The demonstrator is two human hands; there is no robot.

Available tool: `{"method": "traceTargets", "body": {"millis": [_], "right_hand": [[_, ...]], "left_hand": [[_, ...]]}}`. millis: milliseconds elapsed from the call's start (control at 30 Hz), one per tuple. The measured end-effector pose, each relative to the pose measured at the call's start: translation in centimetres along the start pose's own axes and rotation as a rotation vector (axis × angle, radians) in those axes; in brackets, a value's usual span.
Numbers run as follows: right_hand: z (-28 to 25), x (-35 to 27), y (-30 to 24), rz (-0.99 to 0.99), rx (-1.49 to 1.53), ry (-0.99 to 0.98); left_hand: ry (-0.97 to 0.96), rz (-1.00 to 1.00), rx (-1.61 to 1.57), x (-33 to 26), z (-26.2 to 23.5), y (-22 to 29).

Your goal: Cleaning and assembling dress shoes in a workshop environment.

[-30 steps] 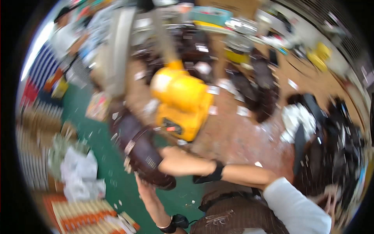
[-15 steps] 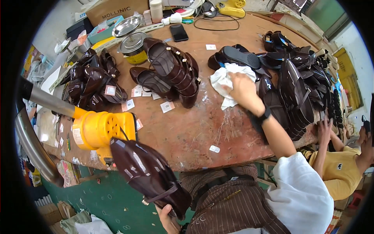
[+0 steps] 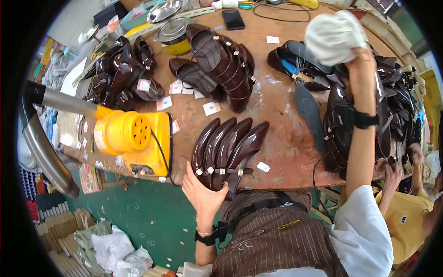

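Observation:
My left hand is closed around the heel end of a stack of glossy dark-brown strap shoes at the table's front edge. Several shoes are nested side by side there, their pointed toes facing away from me and small jewelled buckles along the straps. My right hand reaches far forward and grips a bunched white cloth, raised over the shoe pile on the right and slightly blurred. A dark grey shoe sole lies below the cloth on the table.
A yellow machine with a black cord stands left of the shoes. Farther back are another shoe stack, a shoe heap, a tin can and a phone. A co-worker in a yellow shirt works at the right.
The shoes in my left hand have swung from beside the machine to the table's front edge, turning so several show. My right hand has lifted the cloth off the table, rightward and away.

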State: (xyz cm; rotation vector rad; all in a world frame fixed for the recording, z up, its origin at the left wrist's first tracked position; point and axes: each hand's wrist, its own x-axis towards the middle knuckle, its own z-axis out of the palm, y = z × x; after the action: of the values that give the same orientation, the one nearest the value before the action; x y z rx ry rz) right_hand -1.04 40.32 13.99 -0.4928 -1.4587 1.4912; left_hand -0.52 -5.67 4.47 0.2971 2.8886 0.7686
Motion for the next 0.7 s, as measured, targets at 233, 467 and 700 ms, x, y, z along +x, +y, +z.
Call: {"method": "traceTargets", "body": {"millis": [233, 467, 700], "right_hand": [[9.8, -20.2, -2.8, -0.19, -0.571, -0.61], [14.9, -30.5, 7.7, -0.55, -0.754, -1.028], [15.7, -24.2, 6.4, -0.323, -0.894, -0.772]], "left_hand": [[0.115, 0.133, 0.095, -1.1, 1.9, -1.1], [0.135, 0.084, 0.176, -1.6, 2.8, -1.8], [0.205, 0.133, 0.145, -1.2, 2.6, -0.7]]}}
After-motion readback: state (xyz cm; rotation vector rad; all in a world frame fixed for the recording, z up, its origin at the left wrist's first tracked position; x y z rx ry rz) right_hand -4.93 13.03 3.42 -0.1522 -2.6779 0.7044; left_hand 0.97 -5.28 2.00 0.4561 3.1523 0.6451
